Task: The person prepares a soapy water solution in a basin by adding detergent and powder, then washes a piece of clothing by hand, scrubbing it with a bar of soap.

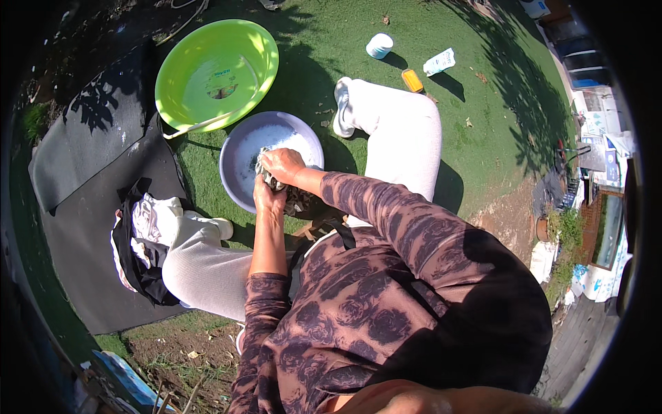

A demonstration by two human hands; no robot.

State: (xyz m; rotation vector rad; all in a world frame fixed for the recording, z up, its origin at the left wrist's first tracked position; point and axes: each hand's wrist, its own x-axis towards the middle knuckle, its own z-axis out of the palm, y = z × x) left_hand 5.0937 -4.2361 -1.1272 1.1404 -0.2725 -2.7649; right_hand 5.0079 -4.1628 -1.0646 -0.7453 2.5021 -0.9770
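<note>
Between my knees a grey-purple plastic basin (226, 173) holds white suds and dark, wet-looking patterned cloth (302, 203). Over its near part my left hand (269, 199) grips a bunched light-and-dark piece of this cloth (262, 166) from below. My right hand (283, 163) is closed on the same bunch from above, close against the left. Part of the cloth is hidden by my fingers. Beyond the basin stands a lime-green tub (164, 98) with clear water in it and a pale hose (212, 120) lying over its rim.
Artificial grass surrounds the basin. A heap of white and black clothes (150, 222) lies on a dark mat (77, 269) beside my left knee. Past my right foot are a white tub-shaped container (379, 46), an orange soap bar (412, 80) and a white squeeze pouch (439, 62).
</note>
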